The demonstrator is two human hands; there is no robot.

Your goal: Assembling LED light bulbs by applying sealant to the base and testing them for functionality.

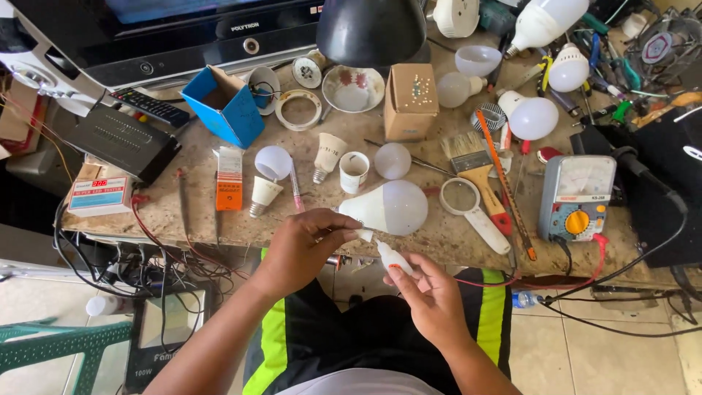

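My left hand (300, 247) grips the narrow base end of a large white light bulb (387, 208) that lies on its side at the bench's front edge. My right hand (431, 292) holds a small white squeeze bottle with an orange band (393, 257), its tip pointing up toward the bulb's base. The two hands are close together just in front of the bench edge, above my lap.
The stone workbench (197, 219) carries several bulb parts, a magnifying glass (468, 205), a paintbrush (475, 164), a grey multimeter (576, 197), a cardboard box (411, 101), a blue box (223, 106) and a black lamp shade (371, 29). Cables hang at the front.
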